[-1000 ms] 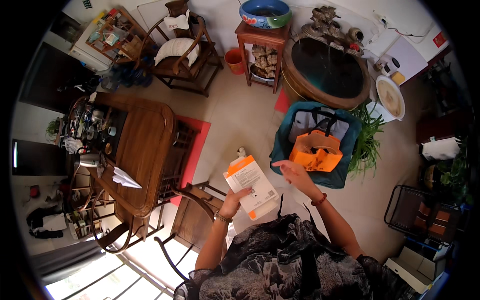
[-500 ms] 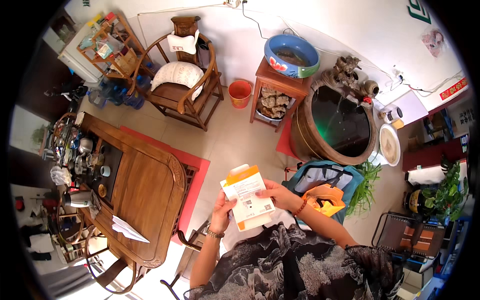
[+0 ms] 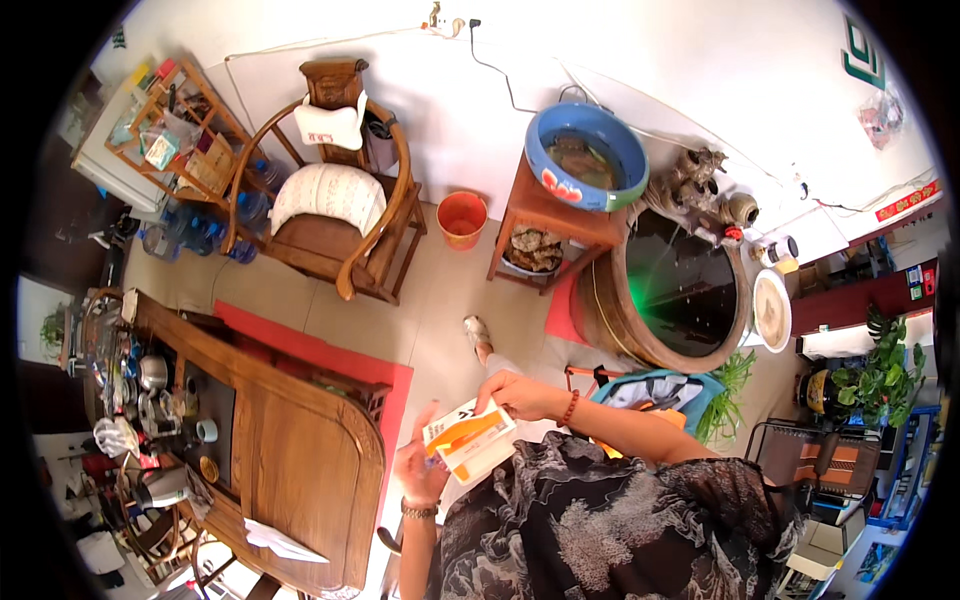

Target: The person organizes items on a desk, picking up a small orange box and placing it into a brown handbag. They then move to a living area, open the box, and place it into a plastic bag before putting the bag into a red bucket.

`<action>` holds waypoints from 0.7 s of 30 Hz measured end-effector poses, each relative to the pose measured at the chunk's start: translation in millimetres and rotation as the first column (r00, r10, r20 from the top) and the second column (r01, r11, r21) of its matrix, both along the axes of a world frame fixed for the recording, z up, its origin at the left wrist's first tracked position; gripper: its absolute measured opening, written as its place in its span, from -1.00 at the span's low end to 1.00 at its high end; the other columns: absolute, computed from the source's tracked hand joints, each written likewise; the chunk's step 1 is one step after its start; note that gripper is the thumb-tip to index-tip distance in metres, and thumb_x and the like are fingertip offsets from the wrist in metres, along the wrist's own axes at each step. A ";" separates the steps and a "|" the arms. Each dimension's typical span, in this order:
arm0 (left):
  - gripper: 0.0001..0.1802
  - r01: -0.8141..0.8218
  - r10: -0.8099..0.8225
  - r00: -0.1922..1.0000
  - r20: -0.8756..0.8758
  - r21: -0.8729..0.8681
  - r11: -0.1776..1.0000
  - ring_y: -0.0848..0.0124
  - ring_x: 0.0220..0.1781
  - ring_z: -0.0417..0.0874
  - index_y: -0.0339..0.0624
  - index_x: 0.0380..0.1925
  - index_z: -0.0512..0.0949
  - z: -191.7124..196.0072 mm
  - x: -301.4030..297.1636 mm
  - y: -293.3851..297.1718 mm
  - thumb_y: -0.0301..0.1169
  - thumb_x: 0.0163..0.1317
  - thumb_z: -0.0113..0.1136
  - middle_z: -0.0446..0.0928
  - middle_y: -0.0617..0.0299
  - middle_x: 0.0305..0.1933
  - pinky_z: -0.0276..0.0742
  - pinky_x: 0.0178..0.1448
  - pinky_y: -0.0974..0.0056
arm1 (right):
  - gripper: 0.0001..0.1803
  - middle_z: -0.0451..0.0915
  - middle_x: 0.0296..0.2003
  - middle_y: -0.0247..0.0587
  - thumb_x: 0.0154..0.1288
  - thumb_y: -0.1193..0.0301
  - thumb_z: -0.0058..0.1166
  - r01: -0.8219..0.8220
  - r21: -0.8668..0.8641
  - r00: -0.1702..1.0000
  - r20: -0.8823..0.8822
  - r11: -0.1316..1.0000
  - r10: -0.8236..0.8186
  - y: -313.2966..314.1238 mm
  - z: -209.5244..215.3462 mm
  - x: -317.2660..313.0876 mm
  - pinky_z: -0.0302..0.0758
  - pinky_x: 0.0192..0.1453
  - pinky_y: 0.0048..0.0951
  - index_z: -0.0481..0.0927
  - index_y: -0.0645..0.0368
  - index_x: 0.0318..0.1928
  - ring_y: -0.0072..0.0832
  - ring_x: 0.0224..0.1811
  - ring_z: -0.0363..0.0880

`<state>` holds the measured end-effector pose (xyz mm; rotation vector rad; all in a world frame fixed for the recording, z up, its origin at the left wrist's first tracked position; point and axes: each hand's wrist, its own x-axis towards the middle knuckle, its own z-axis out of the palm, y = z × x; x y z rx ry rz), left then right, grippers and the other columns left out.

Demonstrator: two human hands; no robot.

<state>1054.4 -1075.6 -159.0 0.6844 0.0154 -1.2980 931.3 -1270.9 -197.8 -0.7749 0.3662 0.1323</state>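
Note:
A small white and orange carton (image 3: 480, 462) is held in front of my chest, tilted, with an orange panel across its middle. My right hand (image 3: 518, 393) grips its upper edge, thumb and fingers closed on the cardboard. At the carton's left side is my left hand (image 3: 422, 468), smeared by motion. Whether its fingers touch the carton cannot be made out. A bracelet circles my right wrist and a watch-like band my left.
Left of me stands a wooden table (image 3: 300, 450) bearing a folded white paper (image 3: 283, 541) and tea ware. A teal backpack (image 3: 708, 395) sits below my right forearm. Ahead are a wooden armchair (image 3: 330, 240), a red bucket (image 3: 462, 220), a blue bowl (image 3: 545, 150) and a large water vat (image 3: 610, 315).
The carton has turned from its printed flat face to a tilted view and come lower. My left hand has shifted to its side. One foot now shows on the floor ahead.

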 end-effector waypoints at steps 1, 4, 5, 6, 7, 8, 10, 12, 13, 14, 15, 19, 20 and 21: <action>-0.41 -0.013 0.018 0.999 -0.043 0.116 0.993 0.36 -0.07 0.54 -0.19 0.19 0.28 -7.6 6.4 -5.9 -0.06 0.26 -0.15 0.48 0.14 0.05 0.46 -0.10 0.33 | -0.70 0.55 -0.58 -0.43 0.05 0.64 -0.14 -0.041 -0.061 0.999 0.023 0.997 0.043 -13.4 3.9 13.7 0.18 -0.64 -0.74 0.69 0.23 -0.31 -0.79 -0.70 0.29; -0.44 0.058 -0.034 0.998 -0.060 0.465 0.884 0.35 -0.03 0.56 -0.22 0.15 0.32 -21.5 23.3 -29.3 -0.10 0.26 -0.05 0.51 0.15 0.00 0.47 -0.03 0.28 | -0.66 0.56 -0.58 -0.43 0.04 0.63 -0.17 -0.139 -0.334 0.974 0.122 0.932 0.189 -53.3 17.0 51.0 0.20 -0.62 -0.71 0.71 0.17 -0.32 -0.80 -0.67 0.27; -0.47 0.087 -0.089 0.996 -0.013 0.423 0.902 0.35 -0.03 0.56 -0.24 0.14 0.32 -21.5 32.0 -41.7 -0.14 0.26 -0.03 0.51 0.16 -0.01 0.47 -0.01 0.29 | -0.66 0.56 -0.58 -0.43 0.04 0.62 -0.17 -0.152 -0.361 0.964 0.150 0.920 0.219 -69.3 20.1 59.2 0.21 -0.61 -0.70 0.71 0.16 -0.33 -0.80 -0.67 0.27; -0.49 0.119 -0.143 0.989 0.035 0.380 0.917 0.35 -0.02 0.56 -0.26 0.12 0.33 -22.5 40.5 -55.1 -0.18 0.26 -0.02 0.51 0.17 -0.01 0.48 0.01 0.29 | -0.65 0.53 -0.58 -0.47 0.10 0.60 -0.18 -0.225 -0.424 0.939 0.146 0.877 0.312 -89.8 17.8 65.0 0.20 -0.60 -0.71 0.69 0.14 -0.23 -0.80 -0.66 0.27; -0.51 0.147 -0.188 0.978 0.091 0.336 0.930 0.36 -0.02 0.56 -0.29 0.10 0.33 -21.0 49.1 -69.4 -0.22 0.26 -0.01 0.51 0.19 -0.01 0.48 0.03 0.30 | -0.64 0.51 -0.58 -0.48 0.12 0.60 -0.17 -0.236 -0.394 0.940 0.141 0.888 0.312 -104.9 26.8 72.7 0.20 -0.59 -0.71 0.66 0.12 -0.15 -0.80 -0.65 0.27; -0.53 0.095 -0.141 0.984 0.109 0.349 0.932 0.42 -0.09 0.58 -0.33 0.04 0.38 -4.6 56.1 -94.5 -0.25 0.20 0.08 0.54 0.19 -0.11 0.48 -0.05 0.36 | -0.62 0.49 -0.59 -0.50 0.14 0.59 -0.16 -0.246 -0.367 0.941 0.131 0.897 0.312 -121.4 41.0 79.1 0.20 -0.58 -0.71 0.63 0.10 -0.08 -0.81 -0.64 0.28; -0.56 -0.031 -0.033 0.986 0.162 0.375 0.927 0.42 -0.10 0.57 -0.34 0.01 0.38 -1.8 72.5 -125.5 -0.29 0.20 0.08 0.54 0.18 -0.12 0.47 -0.04 0.36 | -0.52 0.39 -0.63 -0.50 0.23 0.51 -0.14 -0.243 -0.351 0.948 0.111 0.904 0.298 -153.4 49.6 88.1 0.21 -0.58 -0.70 0.41 0.07 0.20 -0.77 -0.67 0.29; -0.59 -0.118 0.049 0.980 0.195 0.360 0.926 0.41 -0.10 0.57 -0.37 -0.01 0.39 -3.1 94.6 -147.8 -0.33 0.21 0.06 0.54 0.17 -0.13 0.46 -0.02 0.35 | -0.51 0.35 -0.64 -0.50 0.27 0.42 -0.10 -0.242 -0.142 0.966 0.062 0.960 0.253 -182.8 47.5 96.5 0.21 -0.59 -0.69 0.35 0.10 0.23 -0.74 -0.67 0.30; -0.62 -0.101 0.012 0.971 0.240 0.361 0.927 0.43 -0.10 0.57 -0.39 -0.03 0.41 1.3 104.7 -158.3 -0.36 0.22 0.06 0.54 0.16 -0.12 0.46 -0.02 0.36 | -0.50 0.33 -0.65 -0.50 0.28 0.37 -0.08 -0.232 -0.033 0.972 0.030 0.972 0.233 -194.5 42.8 99.2 0.21 -0.59 -0.68 0.33 0.11 0.25 -0.72 -0.67 0.31; -0.64 -0.093 -0.023 0.956 0.292 0.376 0.922 0.46 -0.11 0.56 -0.40 -0.04 0.43 2.8 110.9 -168.5 -0.38 0.23 0.06 0.55 0.17 -0.12 0.44 -0.02 0.37 | -0.49 0.26 -0.68 -0.50 0.31 0.19 -0.03 -0.205 0.127 0.979 0.044 0.971 0.201 -202.5 37.2 104.7 0.22 -0.59 -0.63 0.38 0.20 0.18 -0.70 -0.66 0.30; -0.66 -0.086 -0.058 0.938 0.343 0.390 0.917 0.49 -0.12 0.55 -0.41 -0.05 0.44 3.9 115.8 -177.1 -0.40 0.24 0.06 0.55 0.18 -0.13 0.43 -0.02 0.39 | -0.50 0.27 -0.68 -0.49 0.31 0.16 -0.03 -0.295 -0.040 0.955 -0.053 0.955 0.293 -205.6 33.3 110.2 0.22 -0.59 -0.63 0.41 0.22 0.13 -0.70 -0.65 0.30; -0.71 -0.036 -0.215 0.854 0.473 0.468 0.883 0.56 -0.19 0.53 -0.43 -0.11 0.49 10.4 124.6 -199.5 -0.43 0.25 0.07 0.56 0.23 -0.18 0.43 -0.08 0.42 | -0.50 0.38 -0.64 -0.42 0.30 0.03 -0.03 -0.448 -0.550 0.891 -0.211 0.705 0.401 -199.1 28.1 134.5 0.26 -0.56 -0.54 0.56 0.31 -0.23 -0.66 -0.63 0.29; -0.72 -0.045 -0.226 0.845 0.486 0.484 0.874 0.56 -0.21 0.52 -0.43 -0.12 0.50 13.2 126.5 -202.1 -0.43 0.26 0.07 0.57 0.24 -0.19 0.43 -0.10 0.43 | -0.49 0.40 -0.64 -0.40 0.30 0.02 -0.03 -0.392 -0.554 0.915 -0.149 0.735 0.375 -197.6 23.2 137.4 0.27 -0.56 -0.51 0.57 0.32 -0.28 -0.65 -0.62 0.30; -0.73 -0.052 -0.237 0.834 0.498 0.500 0.865 0.57 -0.22 0.52 -0.43 -0.13 0.51 15.2 127.8 -205.1 -0.43 0.26 0.07 0.57 0.25 -0.21 0.44 -0.12 0.44 | -0.47 0.42 -0.64 -0.38 0.29 0.01 -0.03 -0.334 -0.554 0.934 -0.088 0.763 0.345 -197.7 18.1 139.1 0.28 -0.56 -0.49 0.58 0.33 -0.33 -0.64 -0.62 0.31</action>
